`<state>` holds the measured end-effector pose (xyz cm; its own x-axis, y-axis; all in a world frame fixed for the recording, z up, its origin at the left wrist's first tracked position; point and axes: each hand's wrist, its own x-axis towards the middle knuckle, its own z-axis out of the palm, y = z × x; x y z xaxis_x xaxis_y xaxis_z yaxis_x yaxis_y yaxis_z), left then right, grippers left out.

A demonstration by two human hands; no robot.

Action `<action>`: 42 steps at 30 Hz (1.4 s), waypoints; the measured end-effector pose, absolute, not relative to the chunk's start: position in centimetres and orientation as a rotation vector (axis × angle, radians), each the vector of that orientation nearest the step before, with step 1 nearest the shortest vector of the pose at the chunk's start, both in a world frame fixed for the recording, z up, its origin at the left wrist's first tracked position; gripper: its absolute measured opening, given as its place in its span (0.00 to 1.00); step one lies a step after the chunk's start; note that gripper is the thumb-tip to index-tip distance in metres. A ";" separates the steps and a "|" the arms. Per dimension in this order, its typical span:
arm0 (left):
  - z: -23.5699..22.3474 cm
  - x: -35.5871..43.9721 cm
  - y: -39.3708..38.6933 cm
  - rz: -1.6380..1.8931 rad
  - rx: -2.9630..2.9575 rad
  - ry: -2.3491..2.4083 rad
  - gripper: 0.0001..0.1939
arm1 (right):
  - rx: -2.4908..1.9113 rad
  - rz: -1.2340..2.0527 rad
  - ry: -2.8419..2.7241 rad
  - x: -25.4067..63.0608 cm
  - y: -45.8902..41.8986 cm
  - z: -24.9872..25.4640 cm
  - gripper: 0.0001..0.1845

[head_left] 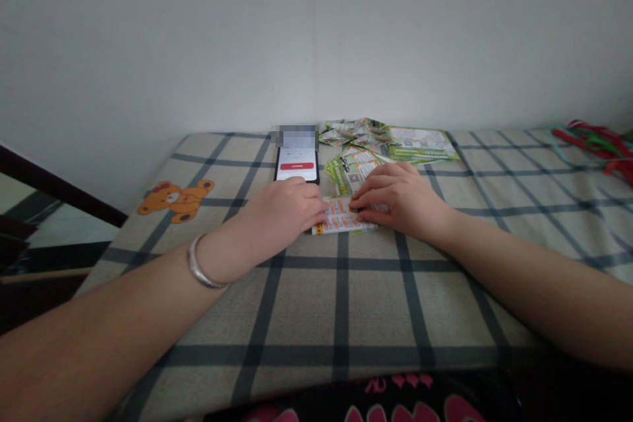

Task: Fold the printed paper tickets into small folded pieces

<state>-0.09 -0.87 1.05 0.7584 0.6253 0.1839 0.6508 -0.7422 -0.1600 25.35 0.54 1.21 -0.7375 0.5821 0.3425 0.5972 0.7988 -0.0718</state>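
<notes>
A small printed leaflet (339, 216) with orange and white panels lies flat on the tablecloth between my two hands. At its left edge are the curled fingers of my left hand (287, 211), closed on the paper, with a silver bangle on that wrist. My right hand (408, 201) reaches over the leaflet's right part, its bent fingers closed on the paper; the thumb is partly hidden. Just beyond the fingers lie more green and white leaflets (353, 168), fanned out. A phone (297, 168) with a lit screen and a red button rests beyond my left hand.
Folded leaflets (351, 132) are heaped by the wall, beside a stack of flat leaflets (420, 144). Red and green cords or straps (601, 148) lie at the far right. A bear picture (178, 200) is on the left of the checked tablecloth (306, 303). A white wall (316, 33) stands behind.
</notes>
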 end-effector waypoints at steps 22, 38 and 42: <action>1.8 0.7 -1.9 -0.160 -2.764 -1.119 0.12 | -0.880 -0.006 -2.679 25.3 0.5 0.8 0.15; 0.7 0.6 -1.5 -0.289 -2.732 -0.946 0.12 | -0.864 -0.026 -2.647 25.3 0.5 0.6 0.14; 0.4 0.6 -1.4 -0.454 -2.826 -0.756 0.08 | -0.867 -0.030 -2.646 25.3 0.5 0.5 0.15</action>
<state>0.59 -1.35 0.41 0.8240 0.4560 0.3363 0.5113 -0.8542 -0.0943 25.33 0.49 0.51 -0.7491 0.5691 0.3391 0.5767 0.8121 -0.0890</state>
